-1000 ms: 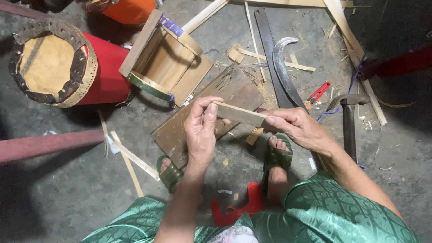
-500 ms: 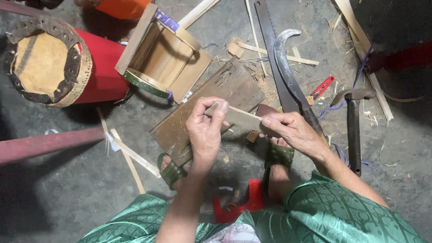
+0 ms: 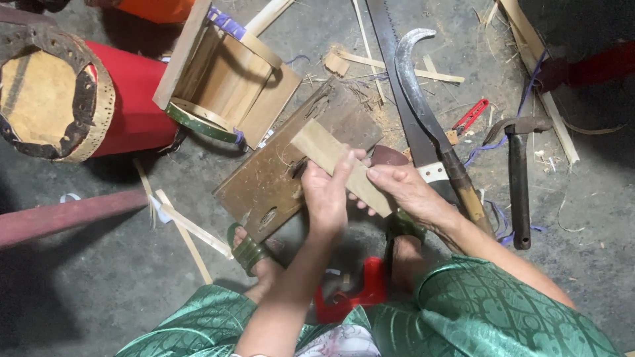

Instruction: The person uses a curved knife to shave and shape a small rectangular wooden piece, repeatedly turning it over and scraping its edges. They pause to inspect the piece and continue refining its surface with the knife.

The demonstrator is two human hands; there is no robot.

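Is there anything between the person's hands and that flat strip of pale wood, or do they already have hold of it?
Nothing visible stands between. Both the left hand and the right hand already grip the pale wood strip, held above the worn brown board on the floor.

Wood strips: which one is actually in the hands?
The wide pale flat strip, gripped by both the left hand and right hand over the brown board. The thin strips lie loose on the ground.
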